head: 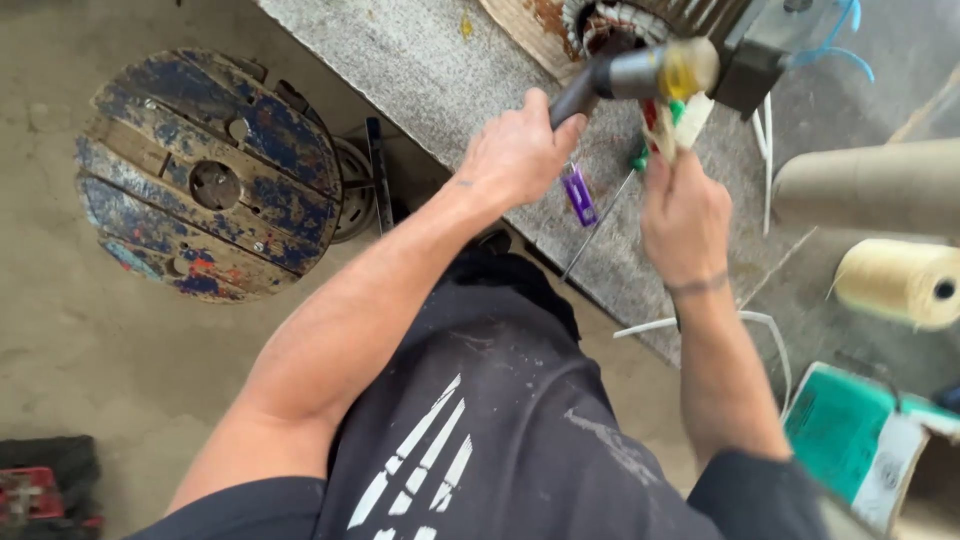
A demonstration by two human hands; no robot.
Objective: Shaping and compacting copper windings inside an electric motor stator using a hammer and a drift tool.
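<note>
Dark paint-flecked shirt (500, 400), white slash print; bare forearms; thin band on right wrist (697, 287).

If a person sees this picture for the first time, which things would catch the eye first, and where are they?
First, the two bare arms reaching to the stone bench at top centre: the left hand grips the dark handle of a hammer-like tool, and the right hand pinches pale material beside it. Next, the worn blue wooden cable reel lying flat on the floor at the left. A spool of cream twine sits at the right edge.
</note>
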